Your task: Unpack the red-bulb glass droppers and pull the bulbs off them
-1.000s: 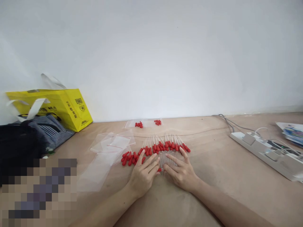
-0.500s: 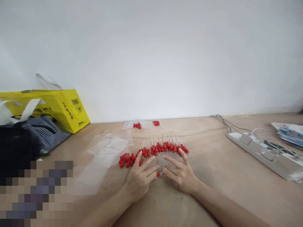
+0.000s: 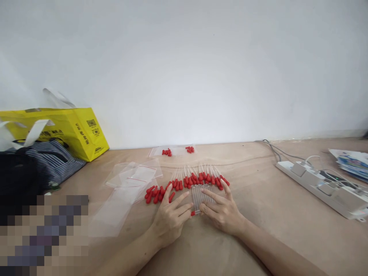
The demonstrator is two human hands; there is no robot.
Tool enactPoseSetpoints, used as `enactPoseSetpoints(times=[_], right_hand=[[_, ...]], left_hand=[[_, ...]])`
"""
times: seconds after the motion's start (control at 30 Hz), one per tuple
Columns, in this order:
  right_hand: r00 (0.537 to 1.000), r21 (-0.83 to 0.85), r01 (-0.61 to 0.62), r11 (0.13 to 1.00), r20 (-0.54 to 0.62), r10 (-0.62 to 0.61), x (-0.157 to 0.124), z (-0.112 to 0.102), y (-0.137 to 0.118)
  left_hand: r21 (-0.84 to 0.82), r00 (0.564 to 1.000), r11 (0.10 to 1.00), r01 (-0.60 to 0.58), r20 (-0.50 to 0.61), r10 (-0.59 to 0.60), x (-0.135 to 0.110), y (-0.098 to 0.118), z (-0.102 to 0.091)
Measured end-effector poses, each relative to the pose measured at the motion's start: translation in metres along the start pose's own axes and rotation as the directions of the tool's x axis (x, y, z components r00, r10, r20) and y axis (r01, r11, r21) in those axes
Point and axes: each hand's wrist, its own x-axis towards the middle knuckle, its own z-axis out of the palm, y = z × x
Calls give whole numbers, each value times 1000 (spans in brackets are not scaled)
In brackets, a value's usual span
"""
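Several clear glass droppers with red rubber bulbs point(image 3: 201, 178) lie fanned out on the tan table point(image 3: 258, 214) in front of me. My left hand point(image 3: 171, 214) lies flat with fingers spread, touching the droppers' near ends and a loose pile of red bulbs point(image 3: 153, 194). My right hand point(image 3: 222, 210) also lies flat and spread on the clear tubes point(image 3: 198, 194), fingertips reaching the red bulbs. Both hands bracket the bundle from either side.
Empty clear zip bags point(image 3: 130, 183) lie left of the droppers. Two filled bags with red bulbs point(image 3: 176, 151) sit near the wall. A yellow bag point(image 3: 69, 130) and striped cloth point(image 3: 54, 161) stand at left. A white power strip point(image 3: 322, 186) and papers point(image 3: 352, 161) lie at right.
Both hands have stayed flat on the droppers, shifting only slightly; the fingers have nudged the tubes closer together. The view has dipped a little.
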Motion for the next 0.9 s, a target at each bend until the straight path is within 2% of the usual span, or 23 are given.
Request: enactPoseSetpoints(times=[0.23, 0.47, 0.77, 0.9], right_hand=[[1000, -11, -4, 1000, 1, 4, 1, -1, 1], [1000, 19, -11, 1000, 15, 11, 4, -3, 1], [999, 103, -26, 994, 32, 22, 6, -3, -1], [999, 109, -25, 994, 32, 21, 3, -5, 6]], left_hand=[[20, 1000, 1000, -1, 1, 1, 0, 2, -2], [-39, 999, 999, 2, -50, -4, -3, 2, -2], [-50, 1000, 999, -2, -30, 1, -7, 3, -3], [-74, 999, 997, 5, -34, -7, -11, -1, -4]])
